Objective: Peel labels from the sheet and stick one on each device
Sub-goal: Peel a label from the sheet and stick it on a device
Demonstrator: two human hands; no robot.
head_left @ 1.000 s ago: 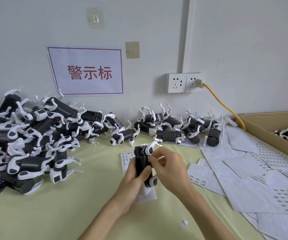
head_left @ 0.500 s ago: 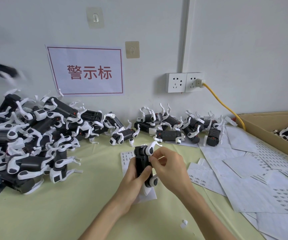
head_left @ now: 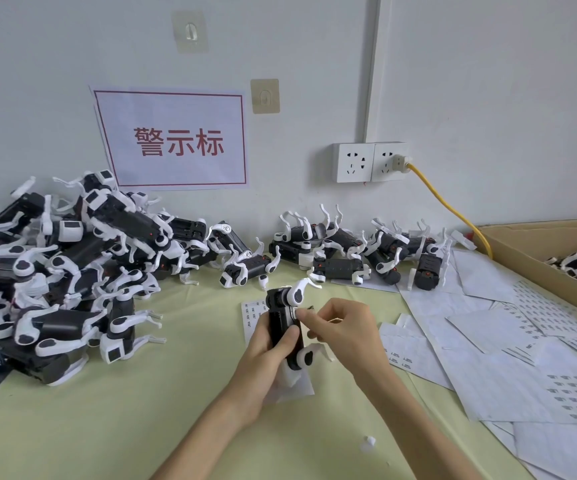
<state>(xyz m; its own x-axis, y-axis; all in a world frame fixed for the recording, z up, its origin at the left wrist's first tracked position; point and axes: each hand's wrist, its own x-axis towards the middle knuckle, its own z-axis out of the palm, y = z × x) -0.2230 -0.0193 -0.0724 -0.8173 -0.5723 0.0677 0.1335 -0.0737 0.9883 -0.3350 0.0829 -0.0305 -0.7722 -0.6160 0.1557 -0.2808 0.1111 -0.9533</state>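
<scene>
My left hand point(head_left: 267, 355) grips a black device with white legs point(head_left: 284, 317), held upright above the table's middle. My right hand point(head_left: 340, 329) pinches a small label point(head_left: 295, 312) against the device's right side with thumb and forefinger. The label sheet point(head_left: 253, 311) lies flat on the table behind the device, mostly hidden by it and by my hands. A big heap of black-and-white devices point(head_left: 72, 271) fills the left. A smaller row of devices point(head_left: 349, 258) lines the wall at the back.
Spent backing sheets point(head_left: 522, 348) cover the table's right side. A cardboard box point(head_left: 536, 258) holding more devices stands at the far right. A yellow cable point(head_left: 446, 202) runs from the wall socket toward the box. A white scrap point(head_left: 367, 443) lies near my right forearm.
A blurred device that flew in at the upper left half a second ago now lies on top of the heap. My hands and the held device have barely moved.
</scene>
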